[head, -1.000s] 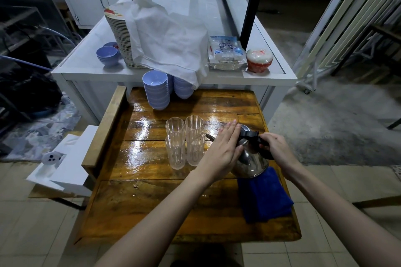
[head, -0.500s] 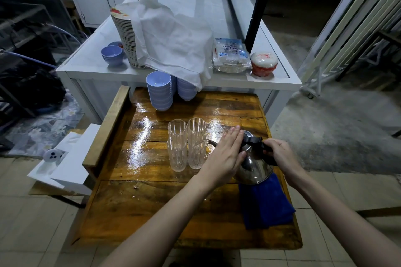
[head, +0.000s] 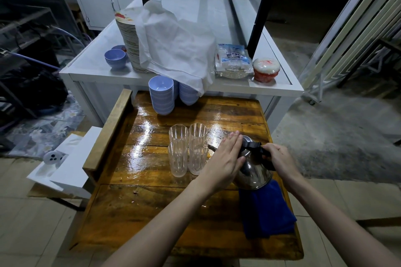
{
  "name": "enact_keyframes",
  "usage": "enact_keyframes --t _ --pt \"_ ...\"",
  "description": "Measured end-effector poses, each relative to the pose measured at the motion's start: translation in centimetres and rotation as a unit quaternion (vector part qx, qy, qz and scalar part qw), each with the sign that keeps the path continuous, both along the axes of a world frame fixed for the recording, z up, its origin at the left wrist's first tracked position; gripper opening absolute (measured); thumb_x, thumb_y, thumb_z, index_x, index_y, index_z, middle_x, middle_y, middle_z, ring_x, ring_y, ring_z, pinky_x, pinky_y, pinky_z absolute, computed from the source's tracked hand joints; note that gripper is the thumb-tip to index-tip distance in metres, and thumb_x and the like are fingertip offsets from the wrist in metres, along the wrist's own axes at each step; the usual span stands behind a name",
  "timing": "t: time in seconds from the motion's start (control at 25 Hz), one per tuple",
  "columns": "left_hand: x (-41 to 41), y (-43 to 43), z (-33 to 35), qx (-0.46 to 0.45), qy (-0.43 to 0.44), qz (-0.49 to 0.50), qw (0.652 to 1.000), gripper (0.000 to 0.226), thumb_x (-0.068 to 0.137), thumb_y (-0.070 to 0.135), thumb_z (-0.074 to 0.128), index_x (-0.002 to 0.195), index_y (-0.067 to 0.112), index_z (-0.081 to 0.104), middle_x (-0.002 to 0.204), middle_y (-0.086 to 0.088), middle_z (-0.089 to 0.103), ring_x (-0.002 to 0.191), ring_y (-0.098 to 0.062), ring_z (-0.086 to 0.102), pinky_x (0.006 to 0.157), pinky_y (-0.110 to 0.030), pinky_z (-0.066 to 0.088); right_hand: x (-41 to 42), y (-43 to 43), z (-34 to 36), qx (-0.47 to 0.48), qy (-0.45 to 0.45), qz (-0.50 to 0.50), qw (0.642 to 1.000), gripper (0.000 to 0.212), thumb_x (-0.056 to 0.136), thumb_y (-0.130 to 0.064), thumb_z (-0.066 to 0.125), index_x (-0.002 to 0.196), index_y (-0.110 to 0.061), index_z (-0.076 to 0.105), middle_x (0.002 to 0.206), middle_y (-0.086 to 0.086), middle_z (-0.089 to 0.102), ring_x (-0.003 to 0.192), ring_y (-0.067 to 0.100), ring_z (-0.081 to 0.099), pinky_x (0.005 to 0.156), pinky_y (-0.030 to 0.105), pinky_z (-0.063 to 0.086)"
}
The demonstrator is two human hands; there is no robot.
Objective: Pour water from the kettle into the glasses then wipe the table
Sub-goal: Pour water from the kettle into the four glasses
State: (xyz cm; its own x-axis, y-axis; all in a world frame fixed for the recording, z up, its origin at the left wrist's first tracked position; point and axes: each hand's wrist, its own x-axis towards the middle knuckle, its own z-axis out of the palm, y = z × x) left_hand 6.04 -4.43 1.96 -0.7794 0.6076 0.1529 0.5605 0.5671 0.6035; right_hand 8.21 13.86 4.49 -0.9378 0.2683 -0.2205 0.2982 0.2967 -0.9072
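Right of centre in the frame: steel kettle, tilted toward the left of the frame, thin spout reaching to the nearest of the glasses. Base lifted at a slant, overlapping the upper edge of the blue cloth; whether touching it, cannot tell. Right hand closed around the black handle, grip wrapped tight on it. Left hand laid flat over the kettle's lid and upper side, fingers straight and together, palm pressed on the metal, grip not curled round anything.

Centre of the frame: four ribbed clear glasses, upright, packed in a two-by-two cluster and touching. No water level discernible in them.

Underneath all: wooden desk, glossy, bright reflections across the planks toward the upper left of its top. Blue cloth crumpled at lower right of the desk, close to the right edge.

Top of the desk in the picture: two stacks of blue bowls, side by side, the right stack partly under a hanging white cloth. Above that, a white counter carrying a tall pile of plates draped by the white cloth, more blue bowls at its left, a plastic packet and a red-and-white tub at its right.
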Motion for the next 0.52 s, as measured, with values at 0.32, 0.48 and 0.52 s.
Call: enact_keyframes --t 0.32,0.48,0.52 --pt "0.03 -0.34 -0.2 -0.002 0.0 -0.004 1.0 0.06 0.103 0.032 0.029 0.153 0.011 0.003 0.162 -0.006 -0.001 0.148 -0.011 -0.008 0.118 -0.02 -0.009 -0.2 0.01 -0.25 0.019 -0.001 0.003 1.0 0.034 0.097 -0.025 0.049 0.072 -0.009 0.064 0.071 0.008 0.063 0.072 0.022 0.058 0.067 0.038 0.044" --pt "-0.08 -0.36 -0.23 -0.002 0.003 -0.004 1.0 0.061 0.103 0.032 0.029 0.153 0.009 0.004 0.162 -0.008 0.0 0.149 -0.014 -0.006 0.122 -0.03 -0.002 -0.24 -0.15 -0.18 0.023 -0.002 -0.004 1.0 0.034 0.097 -0.025 0.049 0.069 -0.012 0.062 0.069 0.007 0.06 0.07 0.02 0.057 0.065 0.036 0.043" --pt "-0.09 -0.37 -0.19 -0.003 0.004 -0.003 1.0 0.06 0.103 0.032 0.029 0.153 0.009 0.004 0.162 -0.008 0.0 0.149 -0.014 -0.006 0.122 -0.029 -0.002 -0.25 -0.19 -0.12 0.024 -0.001 -0.005 1.0 0.034 0.097 -0.025 0.049 0.069 -0.012 0.061 0.069 0.007 0.06 0.07 0.02 0.056 0.065 0.036 0.043"
